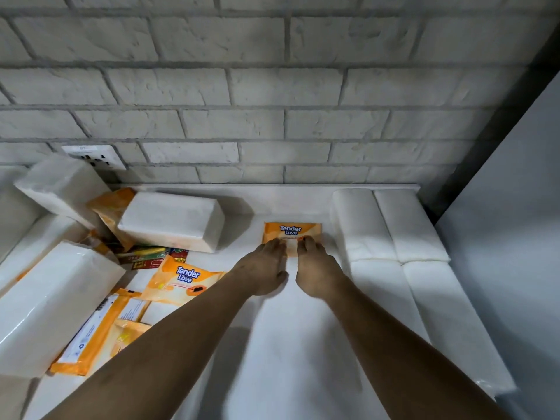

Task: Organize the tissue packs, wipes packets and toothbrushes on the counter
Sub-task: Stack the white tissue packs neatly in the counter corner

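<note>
Pressing straight, uncurled fingers of left hand (263, 269) and right hand (316, 269) onto the near edge of a glossy orange wipes packet (292, 229). It lies flat at frame centre on white counter (257, 204), just left of neat soft tissue packs (359, 225). Lower left: jumbled tissue blocks (171, 221), crinkly loose packets (185, 280). Rough brick wall (272, 86) behind.

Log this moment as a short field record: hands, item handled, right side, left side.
left hand: fingers straight, touching the packet's near edge
right hand: likewise, beside the left hand
item handled: flat orange "Tender Love" wipes packet, lying by the brick wall
right side: white plastic-wrapped tissue packs in neat rows
left side: jumbled loose tissue packs, more orange packets, red-and-green toothbrush packaging
</note>
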Motion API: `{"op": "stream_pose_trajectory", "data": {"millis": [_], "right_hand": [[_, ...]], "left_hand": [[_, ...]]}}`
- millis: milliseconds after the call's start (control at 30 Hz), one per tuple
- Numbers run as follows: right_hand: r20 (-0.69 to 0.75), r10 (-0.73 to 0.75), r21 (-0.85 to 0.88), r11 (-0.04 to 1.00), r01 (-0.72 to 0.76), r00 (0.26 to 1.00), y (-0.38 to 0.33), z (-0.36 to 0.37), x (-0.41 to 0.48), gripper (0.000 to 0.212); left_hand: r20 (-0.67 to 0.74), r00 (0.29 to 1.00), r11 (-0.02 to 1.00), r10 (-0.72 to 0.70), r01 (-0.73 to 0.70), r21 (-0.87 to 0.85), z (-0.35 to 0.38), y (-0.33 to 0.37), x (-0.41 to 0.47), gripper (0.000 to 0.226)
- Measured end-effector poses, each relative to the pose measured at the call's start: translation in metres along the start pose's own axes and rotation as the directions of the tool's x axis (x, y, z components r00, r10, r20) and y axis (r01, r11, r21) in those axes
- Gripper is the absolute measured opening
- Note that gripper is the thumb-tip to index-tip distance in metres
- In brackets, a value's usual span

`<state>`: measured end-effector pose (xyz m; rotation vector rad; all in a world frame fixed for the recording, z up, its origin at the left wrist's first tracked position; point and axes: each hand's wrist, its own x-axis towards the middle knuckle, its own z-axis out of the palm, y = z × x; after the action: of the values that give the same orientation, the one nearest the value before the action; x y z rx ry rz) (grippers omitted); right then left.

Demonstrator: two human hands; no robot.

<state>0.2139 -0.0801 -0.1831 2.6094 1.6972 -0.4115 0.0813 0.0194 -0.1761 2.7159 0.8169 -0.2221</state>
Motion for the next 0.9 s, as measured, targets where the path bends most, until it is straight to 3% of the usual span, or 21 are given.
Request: {"op": "stream_pose_trajectory", "data": {"millis": [367, 533, 767, 900], "right_hand": [[0.091, -0.004, 0.015, 1.0, 0.003, 0.996, 0.017, -0.006, 0.033, 0.079], [-0.043, -0.011, -0.032, 0.999, 0.009, 0.999, 0.005, -0.004, 0.036, 0.071], [-0.099, -0.117, 0.156, 0.979, 0.131, 0.988, -0.06, -0.019, 0.037, 0.071], [-0.13, -0.141, 0.361, 0.915, 0.18, 0.981, -0.102, -0.025, 0.039, 0.068]], "left_hand": [[-0.039, 0.998, 0.997, -0.051, 0.053, 0.055, -0.004, 0.004, 0.027, 0.079], [-0.129, 0.991, 0.999, -0.021, 0.027, 0.044, -0.015, -0.006, 0.019, 0.072], [-0.328, 0.942, 0.995, -0.077, 0.092, 0.031, -0.061, -0.057, -0.019, 0.059], [-0.444, 0.878, 0.98, -0.181, 0.2, -0.005, -0.082, -0.091, -0.051, 0.053]]}}
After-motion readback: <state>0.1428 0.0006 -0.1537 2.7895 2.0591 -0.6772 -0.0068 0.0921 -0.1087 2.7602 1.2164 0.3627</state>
